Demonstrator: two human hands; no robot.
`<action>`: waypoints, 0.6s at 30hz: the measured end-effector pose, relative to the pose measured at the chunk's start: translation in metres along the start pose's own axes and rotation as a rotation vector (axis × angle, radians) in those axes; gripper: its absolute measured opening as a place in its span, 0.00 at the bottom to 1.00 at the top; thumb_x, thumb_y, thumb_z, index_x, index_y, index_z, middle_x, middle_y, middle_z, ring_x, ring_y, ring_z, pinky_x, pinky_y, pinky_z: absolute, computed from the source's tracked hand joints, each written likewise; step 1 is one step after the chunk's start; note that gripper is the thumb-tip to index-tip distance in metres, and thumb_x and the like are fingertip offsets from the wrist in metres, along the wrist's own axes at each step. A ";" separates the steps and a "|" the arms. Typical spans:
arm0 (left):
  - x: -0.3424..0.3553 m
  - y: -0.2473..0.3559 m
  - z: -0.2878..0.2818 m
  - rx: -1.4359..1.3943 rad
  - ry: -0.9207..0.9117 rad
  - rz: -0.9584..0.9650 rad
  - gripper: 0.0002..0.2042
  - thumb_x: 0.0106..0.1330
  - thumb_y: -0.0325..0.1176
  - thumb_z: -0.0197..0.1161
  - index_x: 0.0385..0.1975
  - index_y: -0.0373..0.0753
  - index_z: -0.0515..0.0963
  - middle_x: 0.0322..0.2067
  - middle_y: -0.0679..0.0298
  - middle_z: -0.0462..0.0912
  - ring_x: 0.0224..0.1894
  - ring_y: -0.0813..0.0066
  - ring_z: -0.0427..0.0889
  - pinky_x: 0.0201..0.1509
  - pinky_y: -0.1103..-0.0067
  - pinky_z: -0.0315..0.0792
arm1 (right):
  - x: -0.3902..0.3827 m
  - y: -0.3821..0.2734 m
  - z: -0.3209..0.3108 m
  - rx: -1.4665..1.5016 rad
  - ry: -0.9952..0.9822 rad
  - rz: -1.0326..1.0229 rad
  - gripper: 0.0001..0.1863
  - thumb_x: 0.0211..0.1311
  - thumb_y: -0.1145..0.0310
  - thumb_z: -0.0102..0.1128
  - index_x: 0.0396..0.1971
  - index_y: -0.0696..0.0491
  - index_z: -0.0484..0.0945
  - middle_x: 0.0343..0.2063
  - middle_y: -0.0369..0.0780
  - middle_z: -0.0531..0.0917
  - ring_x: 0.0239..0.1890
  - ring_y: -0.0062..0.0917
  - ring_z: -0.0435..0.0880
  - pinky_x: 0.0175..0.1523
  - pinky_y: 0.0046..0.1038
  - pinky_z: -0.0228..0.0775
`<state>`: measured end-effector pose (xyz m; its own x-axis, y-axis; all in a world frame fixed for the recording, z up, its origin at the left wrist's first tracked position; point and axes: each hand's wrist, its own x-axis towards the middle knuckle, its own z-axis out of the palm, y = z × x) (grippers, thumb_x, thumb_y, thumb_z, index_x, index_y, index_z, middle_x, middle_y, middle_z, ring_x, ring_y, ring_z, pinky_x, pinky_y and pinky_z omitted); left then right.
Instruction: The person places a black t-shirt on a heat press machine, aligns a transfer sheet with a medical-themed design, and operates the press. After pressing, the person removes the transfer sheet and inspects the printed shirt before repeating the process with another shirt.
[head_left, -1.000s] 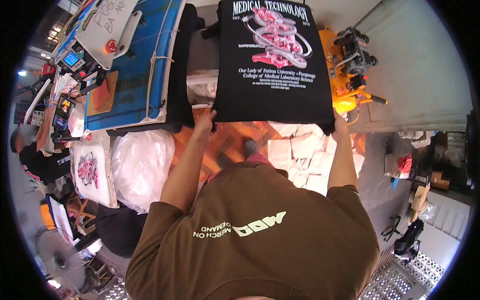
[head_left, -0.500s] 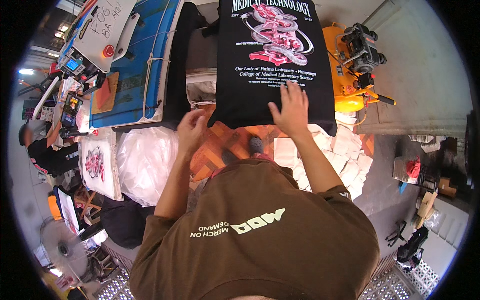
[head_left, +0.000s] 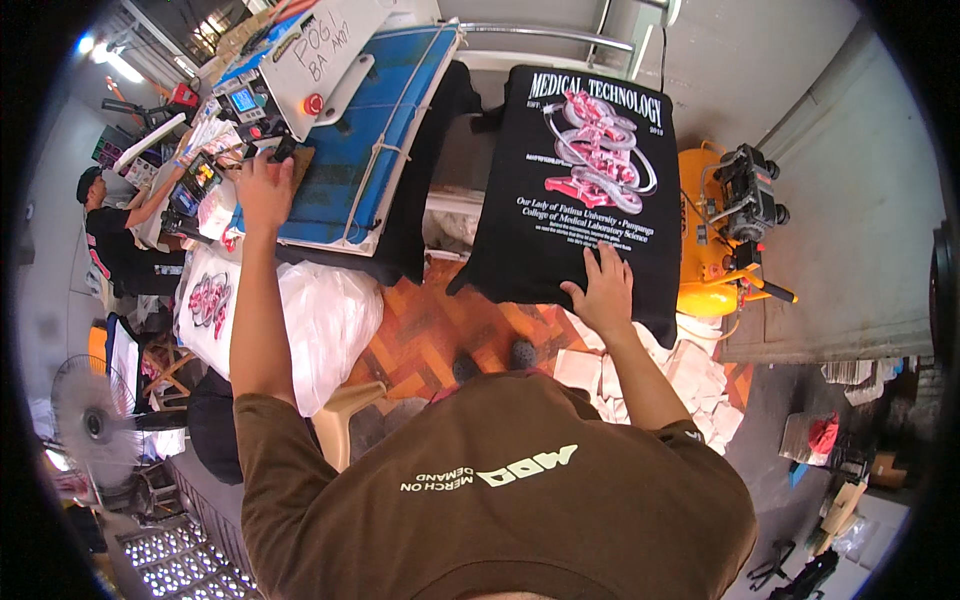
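Note:
A black T-shirt (head_left: pixel 500 265) with a white and red-pink print lies stretched flat over a platen in front of me. My right hand (head_left: pixel 607 297) rests on its lower part, just below the print, palm down with fingers spread. To the left, my left hand (head_left: pixel 266 195) reaches over the near left corner of a blue flat panel (head_left: pixel 372 130) tied with string. Its fingers bend downward beside a brown board (head_left: pixel 300 168), and the fingertips are hidden. I cannot tell whether they grip anything. More black fabric (head_left: pixel 425 200) hangs along the panel's right side.
A white machine housing (head_left: pixel 325 60) with a red stop button (head_left: pixel 314 103) stands behind the panel. On the right is a yellow air compressor (head_left: pixel 708 270). Pale cloths (head_left: pixel 680 385) heap on the floor. Far left, another person (head_left: pixel 125 235) stands near a fan (head_left: pixel 95 420).
My left hand has moved from the gap beside the shirt out to the panel's near left corner, covering where a red piece lay. My right hand stays on the shirt. The view has shifted left.

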<state>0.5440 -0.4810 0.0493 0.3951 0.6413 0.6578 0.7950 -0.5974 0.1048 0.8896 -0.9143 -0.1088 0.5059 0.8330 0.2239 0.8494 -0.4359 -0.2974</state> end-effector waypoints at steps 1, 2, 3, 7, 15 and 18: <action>0.000 0.000 0.003 0.000 -0.031 -0.089 0.21 0.67 0.48 0.59 0.50 0.39 0.78 0.47 0.51 0.78 0.53 0.48 0.75 0.59 0.59 0.66 | 0.000 -0.005 -0.002 -0.004 0.008 0.035 0.38 0.55 0.47 0.65 0.61 0.56 0.70 0.65 0.50 0.65 0.69 0.43 0.60 0.71 0.52 0.48; 0.005 0.010 0.003 -0.014 -0.064 -0.176 0.22 0.67 0.51 0.58 0.51 0.40 0.78 0.49 0.51 0.78 0.54 0.48 0.74 0.60 0.57 0.65 | -0.003 -0.005 -0.001 -0.011 0.038 0.057 0.39 0.54 0.47 0.66 0.60 0.57 0.70 0.64 0.52 0.65 0.68 0.44 0.60 0.70 0.52 0.48; 0.003 0.022 0.004 0.130 -0.051 -0.228 0.26 0.65 0.58 0.56 0.51 0.42 0.79 0.51 0.52 0.77 0.59 0.47 0.70 0.62 0.51 0.61 | -0.004 -0.004 -0.001 -0.018 0.031 0.080 0.39 0.54 0.47 0.66 0.60 0.57 0.70 0.64 0.52 0.65 0.69 0.44 0.60 0.70 0.53 0.48; 0.016 0.029 0.000 0.292 -0.108 -0.115 0.29 0.59 0.60 0.61 0.50 0.43 0.80 0.54 0.50 0.77 0.64 0.47 0.65 0.66 0.51 0.58 | 0.000 -0.012 -0.003 -0.029 -0.001 0.117 0.39 0.53 0.47 0.66 0.60 0.57 0.70 0.65 0.52 0.65 0.69 0.45 0.58 0.70 0.55 0.45; 0.025 0.062 -0.012 0.051 -0.320 -0.260 0.30 0.57 0.51 0.64 0.58 0.42 0.74 0.62 0.51 0.71 0.66 0.52 0.67 0.68 0.62 0.64 | -0.002 -0.013 -0.012 -0.095 -0.035 0.051 0.40 0.54 0.44 0.64 0.60 0.57 0.70 0.64 0.52 0.66 0.68 0.45 0.60 0.67 0.57 0.47; 0.007 0.076 -0.010 0.072 -0.224 -0.224 0.29 0.57 0.47 0.64 0.56 0.36 0.74 0.60 0.52 0.73 0.65 0.53 0.67 0.65 0.61 0.67 | -0.003 -0.019 -0.012 -0.031 -0.075 0.091 0.39 0.54 0.45 0.65 0.61 0.55 0.69 0.66 0.52 0.62 0.69 0.46 0.57 0.68 0.58 0.46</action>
<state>0.6030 -0.5269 0.0691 0.2922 0.8477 0.4427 0.9009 -0.3993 0.1700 0.8738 -0.9124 -0.0931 0.5693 0.8122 0.1270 0.8054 -0.5201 -0.2844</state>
